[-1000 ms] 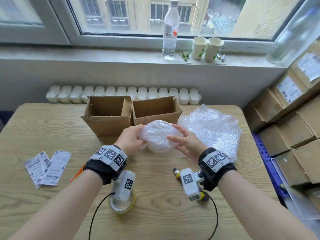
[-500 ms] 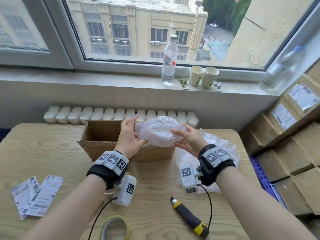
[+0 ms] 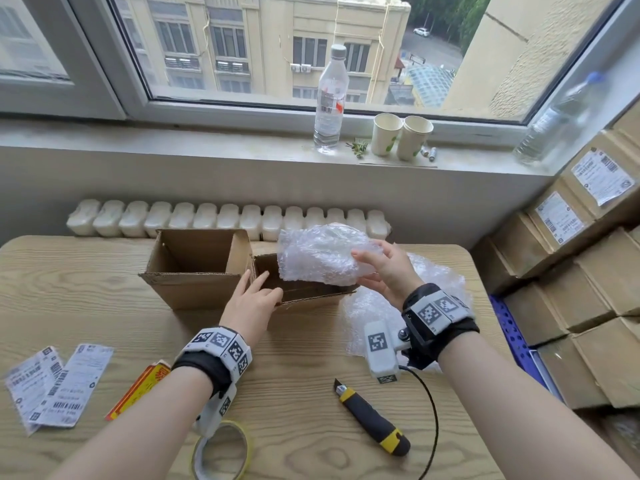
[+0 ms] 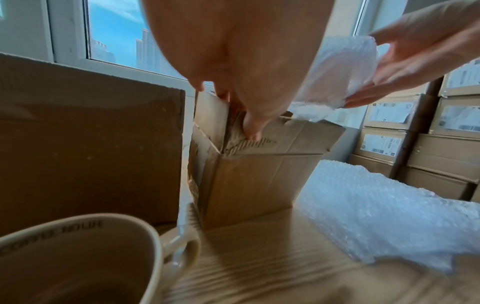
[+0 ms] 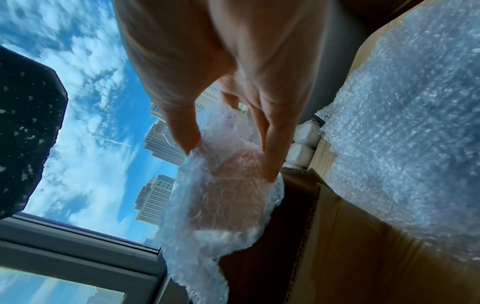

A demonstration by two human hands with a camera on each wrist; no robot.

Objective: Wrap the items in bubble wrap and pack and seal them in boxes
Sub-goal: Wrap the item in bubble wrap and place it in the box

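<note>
The right hand (image 3: 388, 271) curls its thumb and fingers (image 5: 272, 156) round a rounded bundle wrapped in clear bubble wrap (image 3: 322, 252), holding it above the right-hand open brown cardboard box (image 3: 311, 299). The left hand (image 3: 251, 301) pinches that box's near-left flap, thumb inside. Left of this box stands a second open cardboard box (image 3: 194, 271); right of it lies loose bubble wrap (image 3: 436, 282) on the wooden table (image 3: 86, 306).
</note>
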